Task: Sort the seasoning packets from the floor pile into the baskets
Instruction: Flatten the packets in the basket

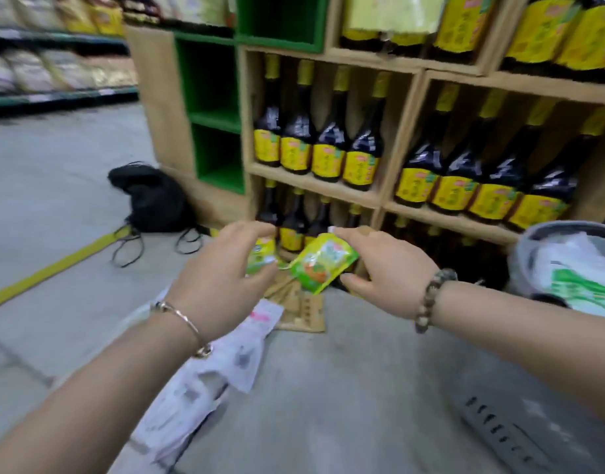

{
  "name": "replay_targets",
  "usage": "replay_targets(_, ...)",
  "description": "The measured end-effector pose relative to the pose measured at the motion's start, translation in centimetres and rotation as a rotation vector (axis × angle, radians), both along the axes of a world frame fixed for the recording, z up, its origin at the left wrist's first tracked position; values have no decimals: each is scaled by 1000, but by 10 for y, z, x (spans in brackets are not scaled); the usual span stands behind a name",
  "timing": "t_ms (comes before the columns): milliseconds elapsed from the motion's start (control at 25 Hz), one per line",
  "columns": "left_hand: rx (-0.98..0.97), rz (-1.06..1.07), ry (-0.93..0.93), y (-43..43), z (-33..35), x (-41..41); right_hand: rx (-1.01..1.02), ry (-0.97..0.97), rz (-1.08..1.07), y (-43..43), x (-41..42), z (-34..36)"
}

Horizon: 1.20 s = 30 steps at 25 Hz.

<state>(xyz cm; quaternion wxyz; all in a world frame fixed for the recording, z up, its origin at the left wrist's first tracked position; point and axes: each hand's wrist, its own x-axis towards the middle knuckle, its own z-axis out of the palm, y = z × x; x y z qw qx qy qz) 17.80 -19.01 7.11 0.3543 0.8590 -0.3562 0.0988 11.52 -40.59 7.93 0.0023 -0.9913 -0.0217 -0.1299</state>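
Bottle shelves [314, 184], black bag [154, 200] left, brown packets [307, 309] maybe beneath right hand [390, 271].

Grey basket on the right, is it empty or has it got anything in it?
Not empty: white and green packets show inside the grey basket.

No legible text on the blurred yellow bottle labels [328, 161] or green packets [323, 265]

Bottles [328, 145] in shelf [401, 196] ahead, bag [150, 196] on floor [345, 388] left, basket [519, 258] right, packets [304, 313] before shelf
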Motion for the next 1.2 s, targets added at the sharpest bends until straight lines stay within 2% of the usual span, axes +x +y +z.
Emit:
replay_targets(160, 66, 207, 38, 106, -45, -6, 8, 123, 209, 97, 49, -38)
replay_targets(400, 169, 501, 299, 191, -135, -41, -27, 382, 535, 190, 64, -127)
replay_targets(760, 207, 918, 589, 271, -236, -119, 87, 768, 690, 298, 53, -263)
replay_targets(800, 210, 934, 620, 274, -243, -123, 138, 830, 641, 305, 50, -276)
replay_targets(840, 218, 959, 659, 278, -250, -130, 276, 909, 529, 316, 47, -291)
replay_targets(920, 226, 992, 717, 283, -263, -142, 743, 1044, 84, 335, 41, -313)
replay_targets(960, 225, 996, 733, 283, -270, -147, 974, 1049, -131, 339, 39, -320)
replay_targets(1000, 213, 1004, 748, 282, -275, -152, 1108, 1023, -277, 342, 35, -328)
replay_targets(1080, 171, 1019, 770, 280, -286, -158, 1134, 1023, -431, 341, 19, -337)
replay_targets(1200, 136, 1024, 787, 275, -296, -162, 1034, 1130, -416, 345, -10, -343)
